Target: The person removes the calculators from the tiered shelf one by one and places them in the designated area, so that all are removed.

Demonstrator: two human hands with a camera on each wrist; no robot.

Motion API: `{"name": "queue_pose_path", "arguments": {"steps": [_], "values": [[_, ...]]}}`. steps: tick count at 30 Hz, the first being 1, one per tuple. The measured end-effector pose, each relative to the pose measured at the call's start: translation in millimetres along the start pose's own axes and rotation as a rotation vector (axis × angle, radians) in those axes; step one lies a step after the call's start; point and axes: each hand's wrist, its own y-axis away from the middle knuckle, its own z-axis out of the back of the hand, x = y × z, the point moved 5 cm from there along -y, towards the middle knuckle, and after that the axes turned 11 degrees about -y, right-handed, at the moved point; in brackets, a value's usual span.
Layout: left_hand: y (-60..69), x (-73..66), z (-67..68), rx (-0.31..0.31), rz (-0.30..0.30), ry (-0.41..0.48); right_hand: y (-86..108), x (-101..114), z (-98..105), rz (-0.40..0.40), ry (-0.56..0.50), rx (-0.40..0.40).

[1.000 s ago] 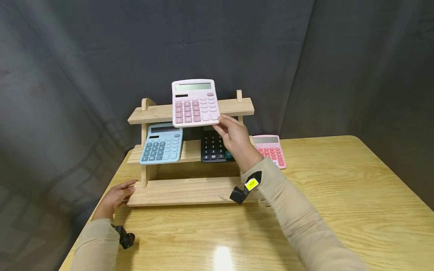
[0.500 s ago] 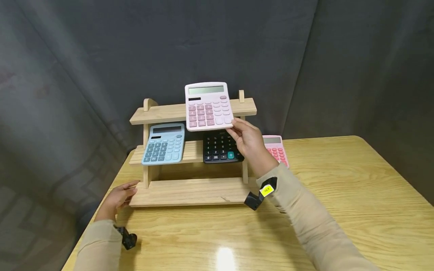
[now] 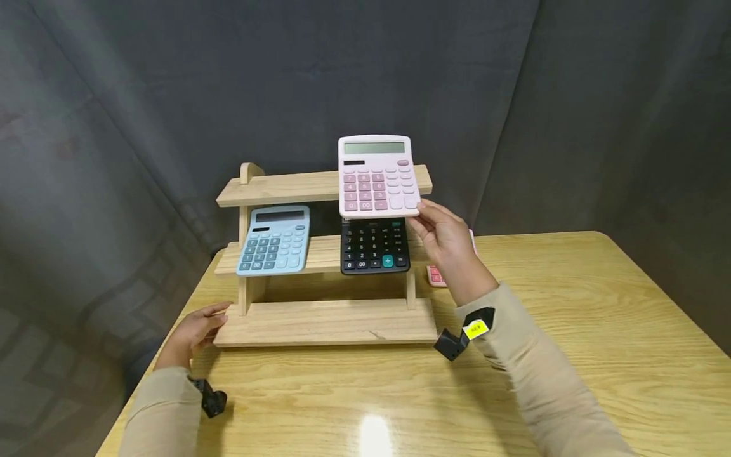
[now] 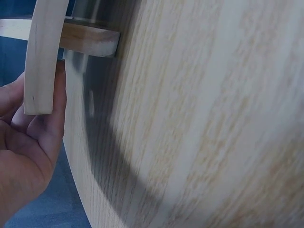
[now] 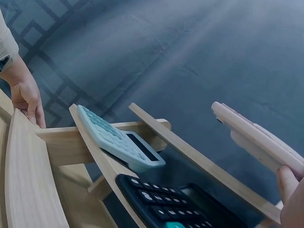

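Observation:
My right hand (image 3: 448,244) pinches a white calculator with mauve keys (image 3: 377,178) by its lower right corner. In the right wrist view this calculator (image 5: 259,135) is in the air, apart from the top board. At the left, my left hand (image 3: 194,333) grips the end of the bottom board of a three-tier wooden rack (image 3: 325,324); the left wrist view shows fingers on both sides of that board (image 4: 42,61). On the middle tier lean a light blue calculator (image 3: 274,241) and a black calculator (image 3: 375,247), the black one's top hidden behind the held one.
A pink calculator (image 3: 436,276) lies on the wooden table (image 3: 571,317) right of the rack, mostly hidden by my right hand. Behind the table hangs a dark grey curtain (image 3: 285,76). A wooden upright (image 3: 245,172) rises at the top board's left end.
My right hand has carried the white calculator rightward along the top tier, covering more of the pink calculator and uncovering the black one. The left hand stays at the rack's end.

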Motion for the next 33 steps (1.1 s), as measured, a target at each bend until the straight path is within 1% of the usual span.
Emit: {"name": "queue_pose_path", "arguments": {"steps": [4,8,10,12,18,23,25,28,33], "values": [[-1.3,1.5,-0.7,0.002,0.005,0.006,1.3,14,5,0.014,-0.011,0.016],[-3.5,3.5,0.2,-0.017,0.025,-0.046,2.7,28,13,0.025,-0.036,0.01],[-4.4,4.2,0.5,-0.023,0.025,-0.072,3.3,34,17,0.026,-0.052,0.006],[-4.8,4.1,0.5,-0.024,0.021,-0.079,4.2,39,21,0.025,-0.063,0.009],[-2.6,2.0,0.6,-0.007,-0.012,-0.048,7.1,58,37,0.024,-0.108,0.022],[-2.0,2.2,1.0,-0.009,-0.003,-0.019,8.0,71,45,0.039,-0.119,0.011],[-2.6,3.0,1.2,-0.007,-0.001,-0.003,8.2,75,48,0.04,-0.126,0.003],[-2.8,3.6,0.4,0.011,-0.022,0.019,8.2,78,52,0.031,-0.143,0.002],[-1.2,4.0,-1.1,0.028,-0.051,0.01,8.9,84,62,0.018,-0.176,0.029]]}}
